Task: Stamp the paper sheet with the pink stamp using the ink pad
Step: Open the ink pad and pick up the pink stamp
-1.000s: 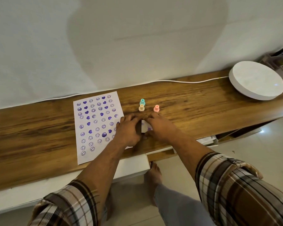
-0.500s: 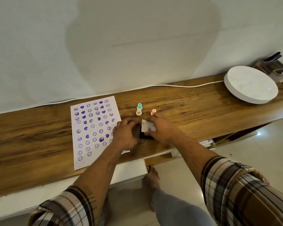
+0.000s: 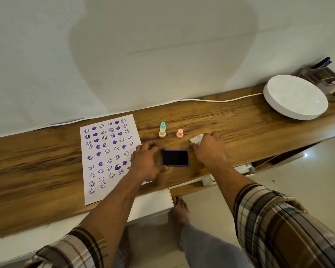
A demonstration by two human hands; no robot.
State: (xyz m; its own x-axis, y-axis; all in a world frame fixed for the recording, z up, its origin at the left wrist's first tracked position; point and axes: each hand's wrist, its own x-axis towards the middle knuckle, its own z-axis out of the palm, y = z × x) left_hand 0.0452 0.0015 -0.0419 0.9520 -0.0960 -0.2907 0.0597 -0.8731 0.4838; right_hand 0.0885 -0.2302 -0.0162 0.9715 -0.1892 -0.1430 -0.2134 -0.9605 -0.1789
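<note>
A plain pale wall runs behind a long wooden counter [image 3: 220,120], and there is a broad bare stretch of wood on the far left and another between the stamps and the round white disc [image 3: 295,97] on the right. The counter's near edge sits just under the person's wrists, with white drawer fronts and tiled floor below it.

The left hand [image 3: 147,161] lies palm down, fingers spread and slightly curled, its fingertips touching the left side of the open ink pad [image 3: 175,158]; it holds nothing that I can see, and its heel covers the right edge of the paper sheet [image 3: 108,157]. The right hand [image 3: 209,149] is just right of the pad, knuckles up, fingers pinched on a small white lid [image 3: 196,139] smudged purple, tilted up off the wood.

The pink stamp [image 3: 179,133] stands upright on the counter, untouched, just beyond the ink pad and between the two hands. Left of it, near but apart, a cream stamp [image 3: 162,133] and a teal stamp [image 3: 163,125] stand one behind the other. The sheet is filled with rows of purple smileys and hearts, blank along its bottom right. A white cable [image 3: 211,100] trails along the wall edge to the disc, and a grey organiser [image 3: 323,78] with pens sits in the far right corner. Plaid sleeves are rolled up both forearms.
</note>
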